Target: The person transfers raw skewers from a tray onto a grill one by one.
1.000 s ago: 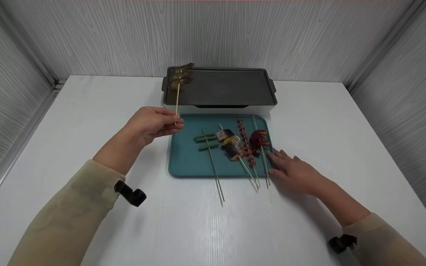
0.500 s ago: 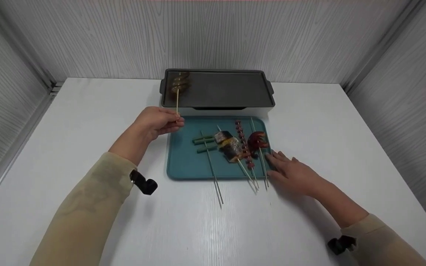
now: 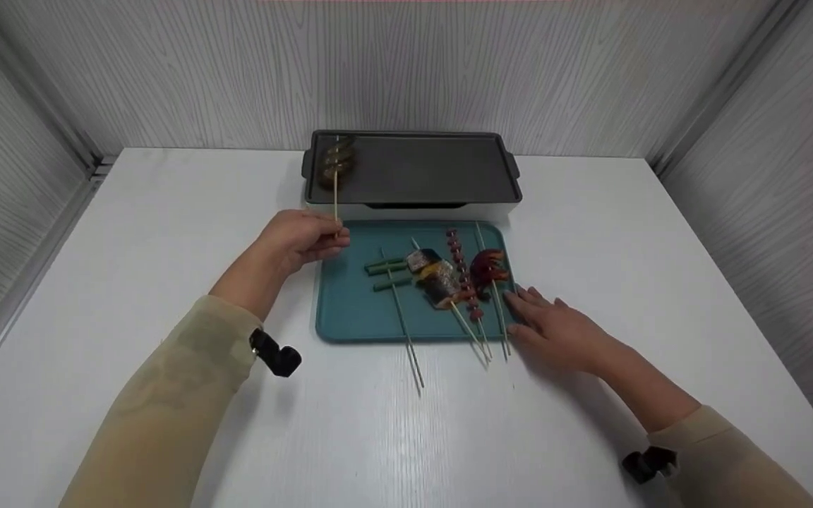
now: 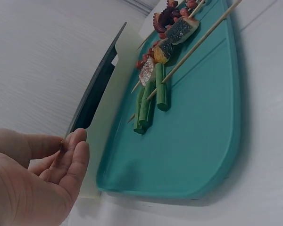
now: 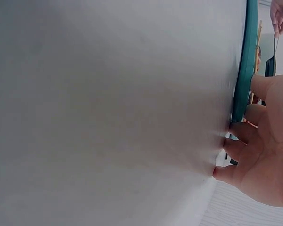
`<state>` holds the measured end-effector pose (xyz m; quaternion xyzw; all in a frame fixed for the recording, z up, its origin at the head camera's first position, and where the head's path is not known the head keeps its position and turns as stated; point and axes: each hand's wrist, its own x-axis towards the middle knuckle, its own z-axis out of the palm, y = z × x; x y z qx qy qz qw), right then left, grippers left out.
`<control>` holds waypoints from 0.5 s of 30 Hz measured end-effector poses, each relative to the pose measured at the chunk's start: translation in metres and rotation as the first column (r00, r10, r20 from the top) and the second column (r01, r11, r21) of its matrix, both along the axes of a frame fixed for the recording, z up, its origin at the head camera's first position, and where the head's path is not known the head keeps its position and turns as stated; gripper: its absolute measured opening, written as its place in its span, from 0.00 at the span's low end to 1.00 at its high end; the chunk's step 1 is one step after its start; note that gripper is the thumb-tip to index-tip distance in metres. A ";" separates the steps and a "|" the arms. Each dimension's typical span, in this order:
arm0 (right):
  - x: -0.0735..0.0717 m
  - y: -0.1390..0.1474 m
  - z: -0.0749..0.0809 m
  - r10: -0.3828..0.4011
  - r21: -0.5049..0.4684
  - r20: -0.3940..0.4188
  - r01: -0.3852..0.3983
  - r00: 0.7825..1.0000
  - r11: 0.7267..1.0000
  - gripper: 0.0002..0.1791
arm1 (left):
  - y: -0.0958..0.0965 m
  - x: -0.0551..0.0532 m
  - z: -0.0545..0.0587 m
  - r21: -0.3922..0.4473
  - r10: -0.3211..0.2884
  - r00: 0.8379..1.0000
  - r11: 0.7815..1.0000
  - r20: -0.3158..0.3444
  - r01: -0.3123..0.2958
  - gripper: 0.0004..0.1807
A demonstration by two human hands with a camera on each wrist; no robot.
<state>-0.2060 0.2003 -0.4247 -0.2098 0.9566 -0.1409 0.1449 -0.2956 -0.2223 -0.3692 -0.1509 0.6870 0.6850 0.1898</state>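
Observation:
My left hand (image 3: 304, 238) pinches the lower end of a bamboo skewer (image 3: 336, 194) between thumb and fingers. Curled, glossy brown food pieces (image 3: 336, 164) on that skewer lie over the left end of a black griddle (image 3: 424, 169). In the left wrist view only the stick's end shows at the fingertips (image 4: 63, 145). At the right edge of a teal tray (image 3: 350, 314), my right hand (image 3: 563, 330) rests with fingers extended, thumb and fingertips against the rim. The right wrist view shows its fingertips down on the white table beside that rim.
Several skewers lie on the tray: green stalks (image 3: 391, 284), fish chunks (image 3: 440, 283), small red pieces (image 3: 459, 264) and a red octopus-like piece (image 3: 488, 268). Their sticks overhang the tray's front edge. The griddle stands right behind the tray, before a grey wood-grain wall (image 3: 406, 70).
My left hand has lowered the brown-food skewer from raised above the griddle's left end down onto that area. The right hand stays at the tray's edge. The view shifts slightly.

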 end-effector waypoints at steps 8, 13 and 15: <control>-0.001 -0.001 -0.002 -0.006 -0.004 0.006 0.006 1.000 1.000 0.40 | -0.003 0.015 -0.002 0.058 -0.015 0.999 0.998 0.049 0.012 0.24; -0.001 -0.001 0.000 0.003 -0.009 0.004 -0.003 1.000 1.000 0.40 | 0.000 0.036 -0.003 0.084 -0.045 0.998 0.996 0.052 0.041 0.26; 0.000 0.000 0.001 0.006 -0.012 0.002 -0.005 1.000 1.000 0.40 | 0.002 0.047 -0.003 0.085 -0.069 0.997 0.994 0.038 0.066 0.25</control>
